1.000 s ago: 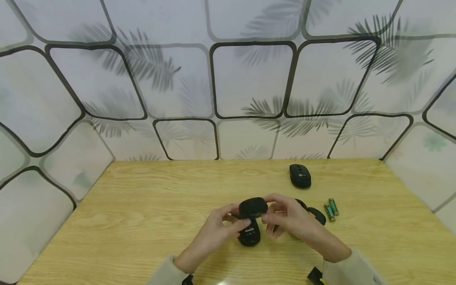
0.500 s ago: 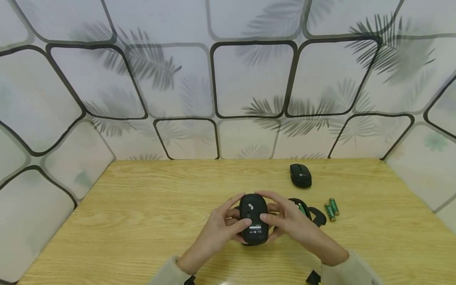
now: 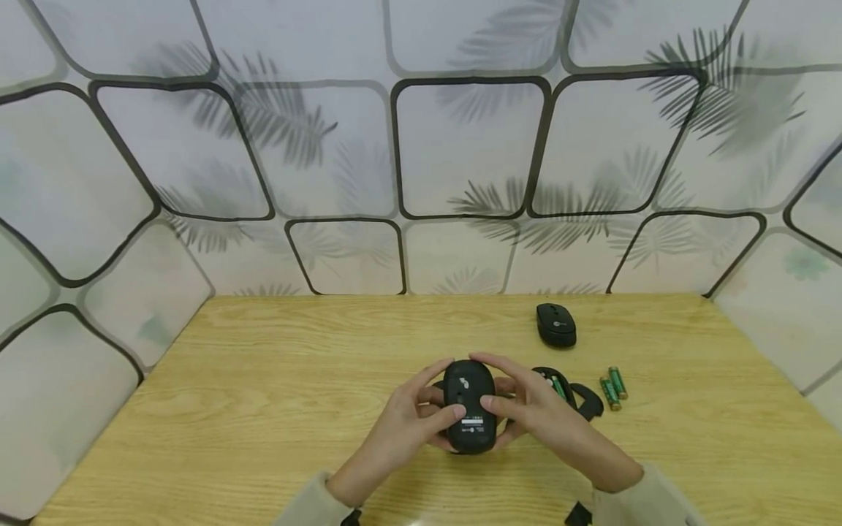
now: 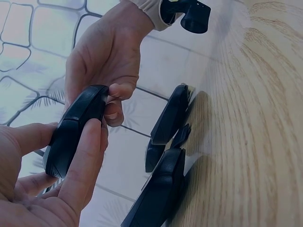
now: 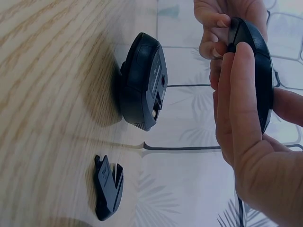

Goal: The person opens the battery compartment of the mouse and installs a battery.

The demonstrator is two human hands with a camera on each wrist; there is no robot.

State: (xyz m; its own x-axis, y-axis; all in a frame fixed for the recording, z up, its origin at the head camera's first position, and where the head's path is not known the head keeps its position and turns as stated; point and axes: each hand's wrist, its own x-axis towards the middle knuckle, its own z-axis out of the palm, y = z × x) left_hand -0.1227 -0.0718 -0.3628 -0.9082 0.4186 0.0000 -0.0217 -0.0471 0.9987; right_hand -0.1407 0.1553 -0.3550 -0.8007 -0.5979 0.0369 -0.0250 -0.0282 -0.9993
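Both hands hold a black computer mouse [image 3: 470, 431], turned so its underside with a white label faces the head camera. My left hand [image 3: 403, 422] grips its left side, thumb on the underside. My right hand [image 3: 541, 408] grips the right side the same way. In the left wrist view, fingers of both hands touch the held mouse [image 4: 78, 118]. Below it a second mouse [image 4: 158, 194] lies on the table, mostly hidden in the head view. Beside the right hand, an upturned mouse [image 3: 558, 385] lies with its battery compartment uncovered and a green battery inside.
A loose black battery cover [image 3: 592, 400] lies right of the uncovered mouse. Two green batteries [image 3: 614, 387] are further right. Another black mouse [image 3: 555, 326] sits farther back on the wooden table [image 3: 296, 380]. A patterned backdrop [image 3: 470, 146] rises behind the table.
The held mouse has tilted from nearly edge-on to underside-facing, covering the mouse below it. Both thumbs now rest on its underside. Over the last half second, hands and mouse have barely moved.
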